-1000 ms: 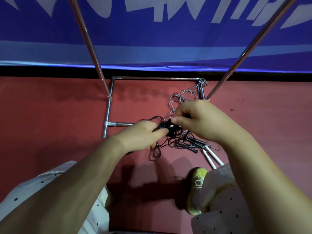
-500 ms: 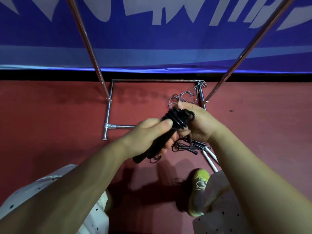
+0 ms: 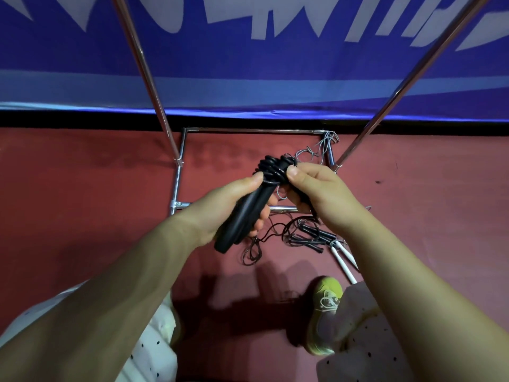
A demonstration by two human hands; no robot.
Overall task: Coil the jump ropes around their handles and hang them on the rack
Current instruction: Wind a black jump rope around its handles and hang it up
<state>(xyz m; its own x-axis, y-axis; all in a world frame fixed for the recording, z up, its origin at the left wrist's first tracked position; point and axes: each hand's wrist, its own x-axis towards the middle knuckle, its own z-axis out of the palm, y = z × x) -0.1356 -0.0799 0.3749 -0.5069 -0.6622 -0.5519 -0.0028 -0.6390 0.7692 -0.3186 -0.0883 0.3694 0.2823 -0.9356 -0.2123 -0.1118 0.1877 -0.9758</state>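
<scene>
A black jump rope (image 3: 271, 172) is wound in coils around the top of its two black handles (image 3: 245, 213). My left hand (image 3: 228, 208) grips both handles together, thumb up near the coils. My right hand (image 3: 311, 188) pinches the coiled rope at the handle tops. On the red floor below lie another black jump rope (image 3: 311, 238), a rope with white handles (image 3: 344, 260) and a tangled grey rope (image 3: 316, 153). The metal rack (image 3: 369, 128) rises in two slanted chrome poles, its base frame on the floor.
A blue banner (image 3: 248, 64) with white lettering hangs behind the rack. My yellow-green shoe (image 3: 325, 312) stands on the floor at lower right, close to the white handles. Dotted light trousers fill both lower corners.
The loose black rope has been wound tight onto the handle tops. Both hands have lifted the bundle higher, and my right hand now pinches the coils from the right.
</scene>
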